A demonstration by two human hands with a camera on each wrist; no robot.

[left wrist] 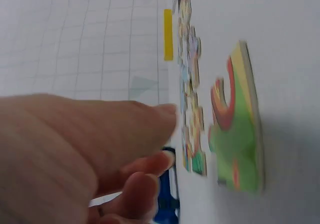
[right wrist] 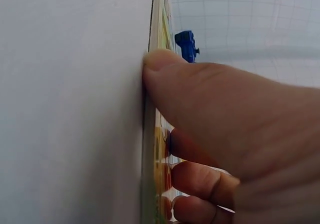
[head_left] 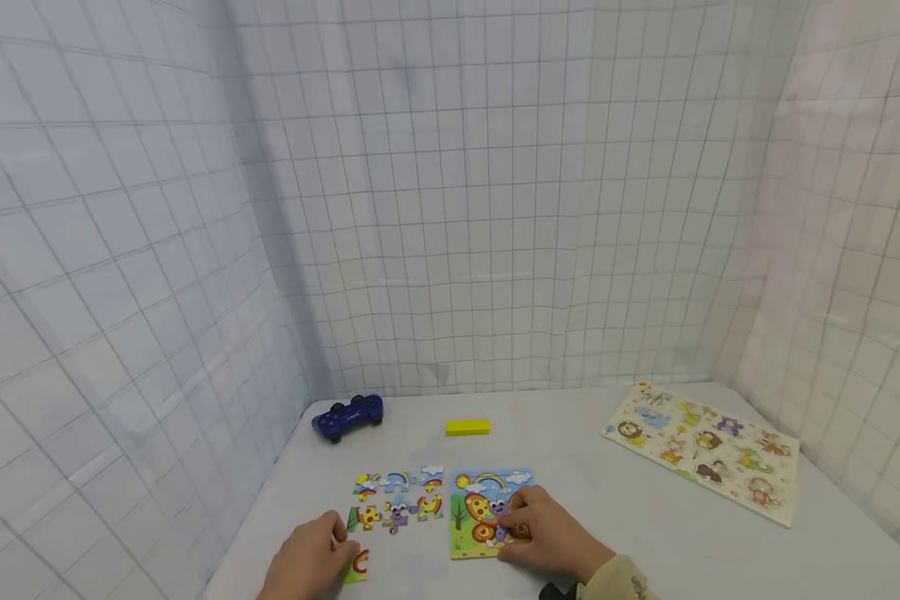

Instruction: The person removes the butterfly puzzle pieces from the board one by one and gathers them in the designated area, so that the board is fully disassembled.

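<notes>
My left hand [head_left: 307, 557] rests at the front left with loosely curled fingers. Beside its fingertips lies a green puzzle piece with a red curve [left wrist: 240, 134]; the left wrist view shows a gap between them. Farther back, loose jigsaw pieces [head_left: 397, 512] lie in two rows. To their right is a square puzzle board [head_left: 468, 543] with a butterfly, sun and rainbow picture. My right hand [head_left: 547, 533] grips its front right part, thumb [right wrist: 165, 66] against the near edge and curled fingertips on the picture. That corner is hidden under the hand.
A blue toy-like game controller [head_left: 348, 417] lies at the back left of the white table [head_left: 555, 433]. A yellow block [head_left: 467, 427] sits at the back middle. An animal puzzle board [head_left: 708, 450] lies slanted on the right. Grid-patterned white cloth walls [head_left: 457, 208] enclose the table.
</notes>
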